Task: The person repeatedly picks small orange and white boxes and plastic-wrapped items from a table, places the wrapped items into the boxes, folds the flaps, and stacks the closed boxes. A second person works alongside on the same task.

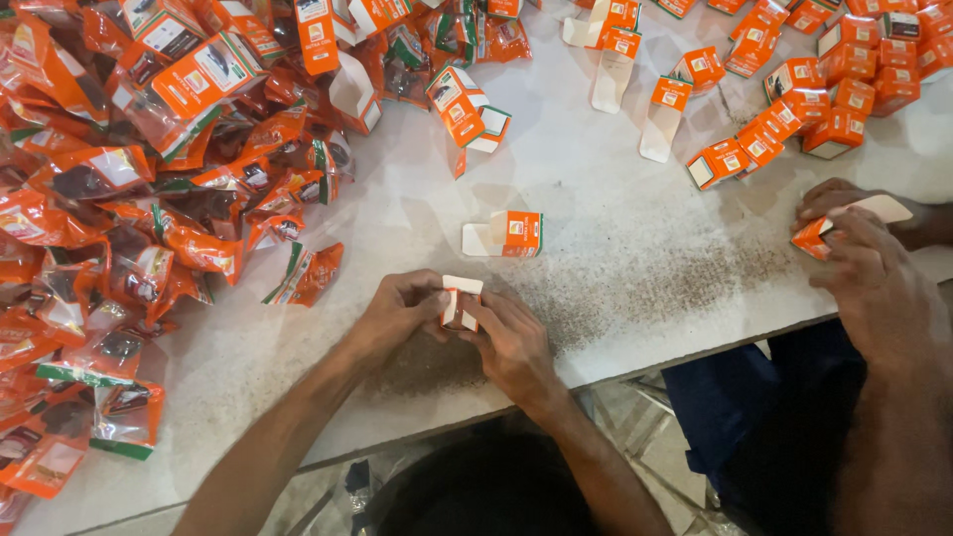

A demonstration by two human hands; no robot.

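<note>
My left hand [397, 313] and my right hand [511, 342] meet over the white table [615, 228] near its front edge. Between their fingers they hold one small orange and white carton [461, 301], its white flap up. Just beyond it lies another small orange carton [506, 234] on its side with an open white flap. An orange plastic sachet [308, 275] lies to the left of my left hand.
A large heap of orange sachets [109, 218] covers the table's left side. Several folded orange cartons [824, 89] are spread at the back right. A co-worker's hands [864, 248] at the right edge hold a carton [844, 223]. Dark dust is scattered on the table.
</note>
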